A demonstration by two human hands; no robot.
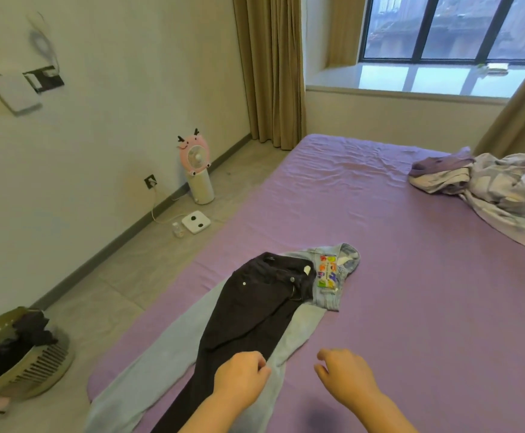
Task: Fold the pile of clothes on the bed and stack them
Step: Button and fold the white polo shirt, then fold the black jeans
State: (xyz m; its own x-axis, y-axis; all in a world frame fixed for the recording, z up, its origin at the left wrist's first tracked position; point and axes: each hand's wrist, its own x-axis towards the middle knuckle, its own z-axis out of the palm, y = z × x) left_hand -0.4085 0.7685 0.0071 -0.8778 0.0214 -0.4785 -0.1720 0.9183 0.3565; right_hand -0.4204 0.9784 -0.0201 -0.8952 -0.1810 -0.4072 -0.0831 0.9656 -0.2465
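On the floor off the bed's left edge: a slatted laundry basket (pixel 20 354) with dark clothes spilling over its rim, farther along the wall a pink-headed fan (pixel 196 170) plugged in by a cable, and beside it a white scale (pixel 196 222) with a small bottle (pixel 177 229) just next to it. Across the purple sheet of the bed (pixel 395 292), nothing between the hands and the garments. Toward the far right corner, well apart from both hands — a crumpled heap of pale lilac bedding and clothes (pixel 498 192). Beyond the bed's far edge, tan curtains (pixel 270 70) and a dark-framed window (pixel 455 26).

Left hand (pixel 239 378), reaching forward from the near edge, knuckles up, fingers curled and resting on the black jeans (pixel 255 307), seemingly pinching the fabric at the leg. Right hand (pixel 345 375), hovering over bare sheet, fingers loosely bent, holding nothing.

Black jeans laid flat near the bed's left edge, waistband pointing away, on top of light blue jeans (pixel 148 367) — the blue legs showing on both sides, the blue waistband with its colourful patch just right of the black one. Right hand just beside the blue leg, not touching.
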